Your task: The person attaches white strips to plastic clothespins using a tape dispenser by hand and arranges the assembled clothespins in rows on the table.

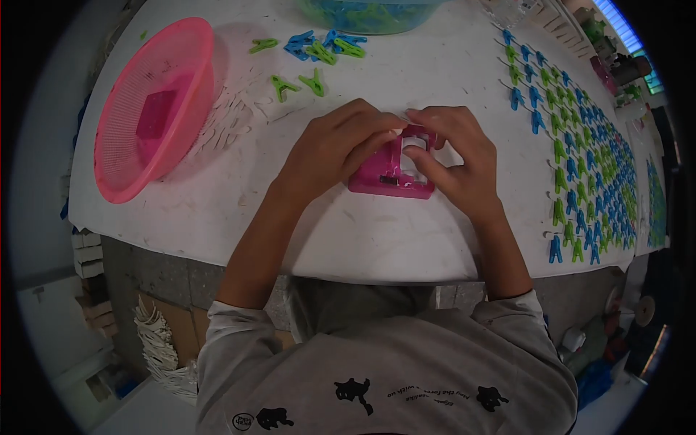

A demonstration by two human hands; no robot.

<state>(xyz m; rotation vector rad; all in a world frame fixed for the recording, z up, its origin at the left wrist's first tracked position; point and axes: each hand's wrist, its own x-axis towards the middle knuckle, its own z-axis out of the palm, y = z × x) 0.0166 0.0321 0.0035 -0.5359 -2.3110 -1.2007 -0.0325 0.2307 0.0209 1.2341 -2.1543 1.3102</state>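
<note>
A pink plastic block-like holder (377,177) with a pale part in its opening sits on the white table in front of me. My left hand (341,145) lies over its upper left side, fingers bent together at the top edge; what they pinch is too small to make out. My right hand (460,148) curls round the upper right side, thumb and fingers apart, with the thumb by the pale part. Beyond my left hand lie two loose green clips (313,83).
A pink basket (203,94) stands at the left beside thin white strips (232,119). Green and blue clips (319,51) lie near a teal tub (370,18) at the back. Rows of clips (573,167) cover the right side of the white table (348,246).
</note>
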